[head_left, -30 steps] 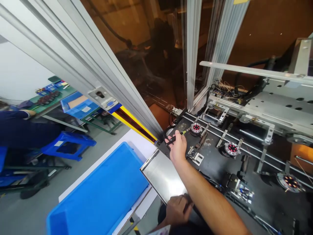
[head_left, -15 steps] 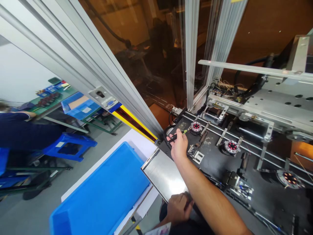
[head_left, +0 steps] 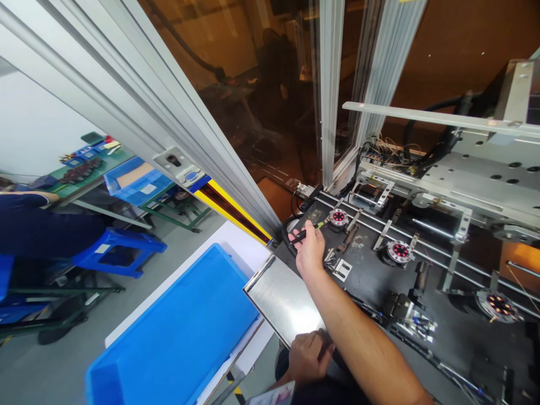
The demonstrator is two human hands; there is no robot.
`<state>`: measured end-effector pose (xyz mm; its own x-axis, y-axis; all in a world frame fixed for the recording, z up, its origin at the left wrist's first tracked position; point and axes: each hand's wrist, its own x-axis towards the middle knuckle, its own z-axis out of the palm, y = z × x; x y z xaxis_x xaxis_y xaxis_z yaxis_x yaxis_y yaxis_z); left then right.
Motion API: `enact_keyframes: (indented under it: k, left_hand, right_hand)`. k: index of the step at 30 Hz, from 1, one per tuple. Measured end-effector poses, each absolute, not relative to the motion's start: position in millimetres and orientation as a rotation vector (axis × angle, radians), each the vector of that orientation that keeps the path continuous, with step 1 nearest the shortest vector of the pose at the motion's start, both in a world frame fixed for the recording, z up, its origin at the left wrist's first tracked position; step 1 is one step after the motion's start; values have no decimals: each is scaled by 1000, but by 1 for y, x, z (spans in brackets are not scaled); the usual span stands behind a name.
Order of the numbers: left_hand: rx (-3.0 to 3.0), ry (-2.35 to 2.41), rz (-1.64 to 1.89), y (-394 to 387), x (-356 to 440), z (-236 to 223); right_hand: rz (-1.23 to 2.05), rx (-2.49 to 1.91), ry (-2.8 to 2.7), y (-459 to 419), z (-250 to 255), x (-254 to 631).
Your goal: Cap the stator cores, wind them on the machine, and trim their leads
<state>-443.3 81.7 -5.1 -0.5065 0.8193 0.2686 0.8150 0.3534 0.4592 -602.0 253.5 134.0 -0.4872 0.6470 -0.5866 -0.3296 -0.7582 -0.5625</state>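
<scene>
My right hand (head_left: 310,249) reaches into a machine bed and is closed on a thin black tool with a green tip (head_left: 307,232). The tip points at a round metal part with a red glowing centre (head_left: 338,217) on the rails. My left hand (head_left: 307,355) is low at the near edge, fingers curled over the corner of a shiny steel plate (head_left: 278,298); what it holds, if anything, is hidden. Two more round parts with red centres (head_left: 399,251) (head_left: 498,304) sit further right along the rails.
A blue plastic bin (head_left: 177,337) lies on a white surface at lower left. An aluminium frame post (head_left: 169,135) and tinted glass panels enclose the machine. A person in dark blue (head_left: 37,225) sits at far left near blue stools and a green bench.
My right hand has edged slightly up and to the right, bringing the tool's tip closer to the first round part. My left hand stays where it was.
</scene>
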Motion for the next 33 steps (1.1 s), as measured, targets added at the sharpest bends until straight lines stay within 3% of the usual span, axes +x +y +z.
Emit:
enact_keyframes:
  k: [9,16,25,33]
  left_hand:
    - [1590,2595,877,81,-444,-6]
    - [1613,2675,931,86,-445,-4]
    - [1601,2638,822,89,-443,15]
    - [1606,2633,734,88,-443,12]
  right_hand:
    - [2300,-998,-555,248,150,-596]
    - [2444,-684,-765,218,199,-501]
    - [2092,-1042,-575,271,137,-448]
    - [2029,-1096,-452,281,130,-445]
